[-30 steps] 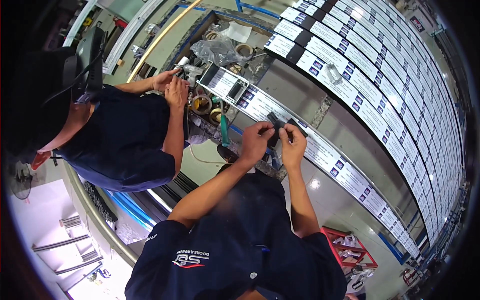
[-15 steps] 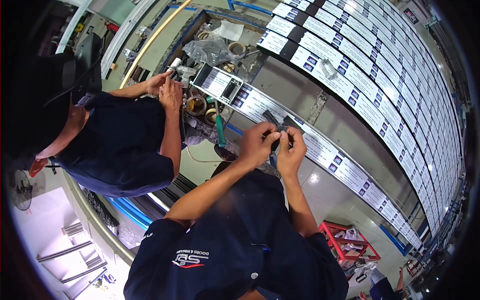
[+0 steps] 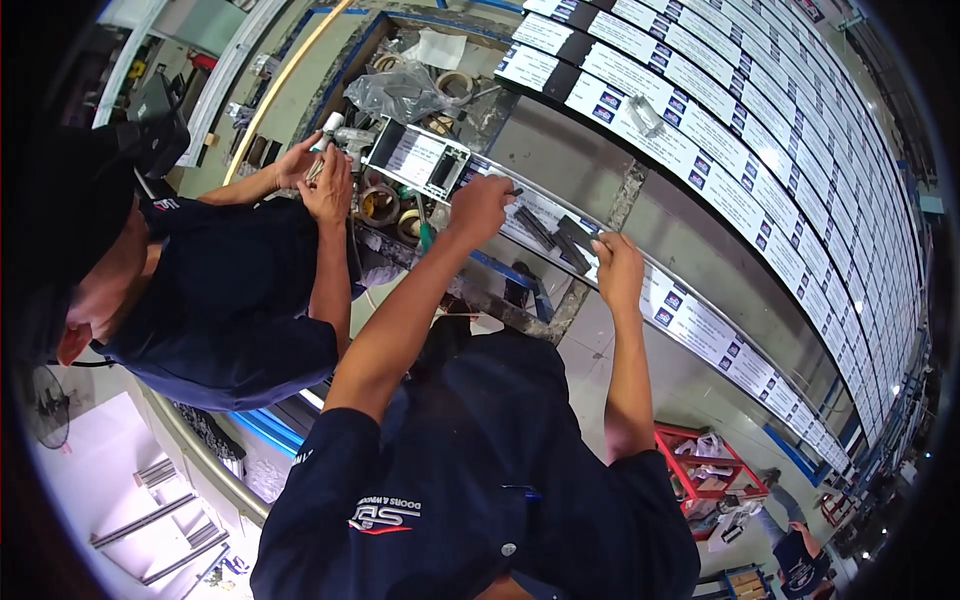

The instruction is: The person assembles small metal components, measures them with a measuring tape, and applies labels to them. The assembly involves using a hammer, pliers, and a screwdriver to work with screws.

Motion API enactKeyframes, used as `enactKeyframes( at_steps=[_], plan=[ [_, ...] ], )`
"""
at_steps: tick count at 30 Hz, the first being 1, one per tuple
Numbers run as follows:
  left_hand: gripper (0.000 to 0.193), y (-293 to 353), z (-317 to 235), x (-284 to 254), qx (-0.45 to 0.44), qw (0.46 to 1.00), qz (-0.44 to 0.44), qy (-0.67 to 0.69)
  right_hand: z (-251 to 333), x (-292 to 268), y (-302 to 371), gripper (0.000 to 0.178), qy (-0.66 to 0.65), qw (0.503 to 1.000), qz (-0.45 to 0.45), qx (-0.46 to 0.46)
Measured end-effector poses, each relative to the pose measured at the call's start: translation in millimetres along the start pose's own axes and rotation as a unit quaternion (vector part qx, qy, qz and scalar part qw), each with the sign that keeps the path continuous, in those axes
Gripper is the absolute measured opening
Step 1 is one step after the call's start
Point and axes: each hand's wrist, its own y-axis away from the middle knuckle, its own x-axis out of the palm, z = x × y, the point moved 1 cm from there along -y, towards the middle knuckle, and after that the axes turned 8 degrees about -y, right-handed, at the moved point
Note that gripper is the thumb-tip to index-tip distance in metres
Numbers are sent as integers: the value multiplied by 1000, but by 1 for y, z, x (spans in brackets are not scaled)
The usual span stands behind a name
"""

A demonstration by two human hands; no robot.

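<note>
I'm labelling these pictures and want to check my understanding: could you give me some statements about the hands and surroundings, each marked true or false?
1. A small black piece shows at the fingertips of the person's left hand. True.
2. The person's two hands are pressed together. False: the right hand is apart from the left.
3. Dark elongated pieces lie on the long profile covered in white printed film. True.
4. The nearby co-worker in dark blue clothing stands on the person's right. False: the co-worker is on the left.
5. A crumpled translucent plastic bag lies near a white sheet. True.
</note>
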Motion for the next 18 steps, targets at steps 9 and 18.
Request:
enactKeyframes(
  at_steps=[9, 18],
  plan=[
    [39, -2, -36, 18, 279, 952, 64, -109, -8, 12, 11, 18, 67, 998, -16, -11],
    [29, 14, -46, -24, 123, 988, 96, -14, 28, 41, 45, 23, -280, 953, -4, 114]
  ],
)
